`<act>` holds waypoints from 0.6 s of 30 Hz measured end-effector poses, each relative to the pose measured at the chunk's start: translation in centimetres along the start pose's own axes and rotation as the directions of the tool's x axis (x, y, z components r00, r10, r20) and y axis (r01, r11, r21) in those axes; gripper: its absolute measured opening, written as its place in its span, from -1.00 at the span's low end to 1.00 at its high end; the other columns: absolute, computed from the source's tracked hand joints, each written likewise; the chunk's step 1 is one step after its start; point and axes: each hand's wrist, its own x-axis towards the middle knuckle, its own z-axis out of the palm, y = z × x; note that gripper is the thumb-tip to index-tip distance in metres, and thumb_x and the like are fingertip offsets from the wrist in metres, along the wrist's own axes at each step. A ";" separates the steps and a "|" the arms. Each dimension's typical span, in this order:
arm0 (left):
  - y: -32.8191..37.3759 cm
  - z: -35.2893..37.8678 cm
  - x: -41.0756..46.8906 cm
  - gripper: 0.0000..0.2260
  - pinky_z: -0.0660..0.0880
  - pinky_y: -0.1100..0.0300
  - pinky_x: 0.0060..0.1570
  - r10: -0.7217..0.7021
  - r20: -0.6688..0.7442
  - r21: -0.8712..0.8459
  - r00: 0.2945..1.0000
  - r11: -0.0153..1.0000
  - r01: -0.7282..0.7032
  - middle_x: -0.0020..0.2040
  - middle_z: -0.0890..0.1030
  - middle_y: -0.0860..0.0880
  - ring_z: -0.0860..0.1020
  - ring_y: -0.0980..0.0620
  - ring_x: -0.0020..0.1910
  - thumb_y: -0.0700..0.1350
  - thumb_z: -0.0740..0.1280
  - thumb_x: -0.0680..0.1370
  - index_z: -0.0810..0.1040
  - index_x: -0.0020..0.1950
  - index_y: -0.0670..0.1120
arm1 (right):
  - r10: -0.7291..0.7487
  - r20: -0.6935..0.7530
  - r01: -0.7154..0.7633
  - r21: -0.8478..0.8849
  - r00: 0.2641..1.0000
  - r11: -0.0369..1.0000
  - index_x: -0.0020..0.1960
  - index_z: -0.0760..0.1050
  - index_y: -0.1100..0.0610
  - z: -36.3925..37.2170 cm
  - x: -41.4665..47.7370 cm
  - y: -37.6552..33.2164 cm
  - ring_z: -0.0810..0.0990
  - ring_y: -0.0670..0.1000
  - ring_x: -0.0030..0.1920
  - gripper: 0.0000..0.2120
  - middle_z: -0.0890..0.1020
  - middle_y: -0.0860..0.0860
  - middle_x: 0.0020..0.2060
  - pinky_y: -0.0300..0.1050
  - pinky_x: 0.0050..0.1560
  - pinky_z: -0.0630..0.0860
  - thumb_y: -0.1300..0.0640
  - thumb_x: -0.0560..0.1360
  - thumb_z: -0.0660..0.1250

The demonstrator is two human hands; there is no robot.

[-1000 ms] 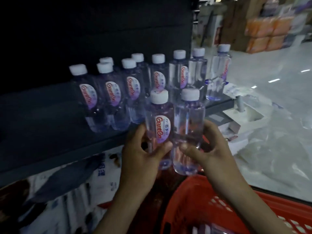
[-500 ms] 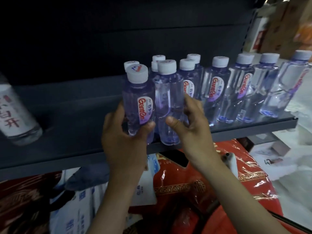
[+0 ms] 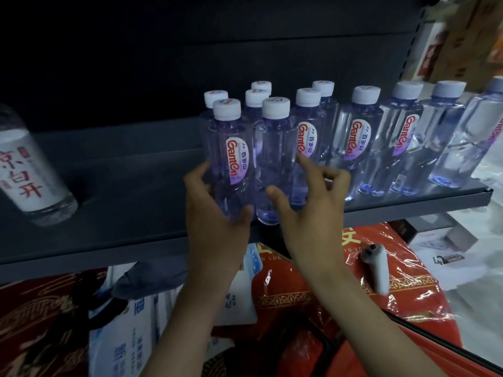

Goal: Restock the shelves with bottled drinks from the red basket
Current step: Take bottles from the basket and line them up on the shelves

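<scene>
Two clear water bottles with white caps stand side by side at the front of the dark grey shelf (image 3: 122, 213). My left hand (image 3: 215, 227) is wrapped around the left bottle (image 3: 234, 159), which shows its red "Ganten" label. My right hand (image 3: 310, 213) holds the right bottle (image 3: 272, 164) between thumb and forefinger, with its other fingers curled away. More bottles of the same kind (image 3: 359, 142) stand behind them and in a row to the right. Only a corner of the red basket (image 3: 394, 357) shows, at the bottom right.
A bottle with a white label and red characters (image 3: 30, 172) stands on the shelf at far left, with bare shelf between it and my hands. Below the shelf lie red plastic-wrapped packs (image 3: 353, 284), blue-and-white packs (image 3: 122, 336) and a small white cylinder (image 3: 375, 268).
Both hands carried the two bottles up from over the basket and set them on the shelf front. My right hand's outer fingers have come off its bottle.
</scene>
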 end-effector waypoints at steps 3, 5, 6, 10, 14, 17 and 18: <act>-1.0 -0.7 -0.2 -0.21 0.57 0.26 0.10 -0.031 0.035 0.080 0.999 0.996 0.028 0.22 0.53 0.06 0.56 0.20 0.16 -0.30 0.51 0.42 0.21 0.36 0.34 | 0.005 0.051 -0.001 -0.097 0.999 0.995 0.55 0.20 -0.13 0.0 -0.5 0.3 0.33 0.03 0.24 -0.23 0.24 0.03 0.23 -0.37 0.17 0.40 0.06 0.46 0.50; -1.2 -0.9 -0.2 -0.19 0.54 0.43 -0.01 -0.043 0.037 0.108 0.998 0.993 0.038 0.12 0.56 0.15 0.58 0.31 0.06 -0.32 0.49 0.44 0.19 0.41 0.35 | 0.005 0.050 0.001 -0.134 0.999 0.991 0.56 0.15 -0.18 0.2 -0.8 0.5 0.34 0.10 0.28 -0.21 0.24 0.11 0.29 -0.15 0.16 0.45 0.06 0.47 0.49; -1.2 -0.9 -0.2 -0.18 0.51 0.50 -0.05 -0.048 0.039 0.119 0.998 0.992 0.044 0.07 0.56 0.20 0.57 0.35 0.03 -0.31 0.49 0.45 0.18 0.44 0.32 | 0.017 0.054 -0.009 -0.130 0.998 0.991 0.56 0.14 -0.19 0.3 -0.7 0.5 0.34 0.13 0.31 -0.22 0.23 0.14 0.32 -0.14 0.15 0.43 0.06 0.48 0.47; -1.5 -0.4 0.5 -0.18 0.56 0.40 0.00 -0.058 0.032 0.163 0.998 0.985 0.052 0.03 0.57 0.25 0.59 0.34 0.05 -0.28 0.50 0.44 0.16 0.49 0.28 | 0.066 0.090 -0.056 -0.108 0.994 0.993 0.56 0.08 -0.24 0.9 -0.1 0.8 0.36 0.17 0.37 -0.23 0.21 0.13 0.40 -0.18 0.09 0.37 0.07 0.52 0.43; -2.0 0.3 1.2 -0.17 0.61 0.09 0.09 -0.029 0.013 0.205 0.999 0.978 0.026 0.20 0.59 0.08 0.60 0.18 0.11 -0.25 0.51 0.44 0.15 0.50 0.27 | 0.070 0.094 -0.061 -0.095 0.993 0.994 0.57 -0.01 -0.27 1.3 0.3 1.1 0.41 0.13 0.31 -0.21 0.24 0.09 0.38 -0.14 0.07 0.44 0.05 0.54 0.40; -2.1 0.5 1.6 -0.15 0.61 0.05 0.12 -0.014 0.012 0.231 1.000 0.973 0.011 0.26 0.57 0.04 0.59 0.12 0.18 -0.25 0.51 0.43 0.13 0.50 0.27 | 0.058 0.101 -0.047 -0.109 0.993 0.993 0.59 -0.04 -0.24 1.6 0.8 1.2 0.44 0.14 0.26 -0.20 0.28 0.11 0.31 -0.12 0.06 0.45 0.04 0.55 0.39; -2.1 0.4 1.7 -0.15 0.60 0.03 0.13 -0.008 0.015 0.234 1.000 0.972 0.004 0.27 0.56 0.04 0.58 0.09 0.20 -0.25 0.51 0.43 0.12 0.50 0.27 | 0.057 0.106 -0.045 -0.113 0.993 0.993 0.59 -0.05 -0.23 1.7 0.9 1.3 0.45 0.14 0.23 -0.19 0.30 0.11 0.29 -0.08 0.06 0.48 0.04 0.55 0.39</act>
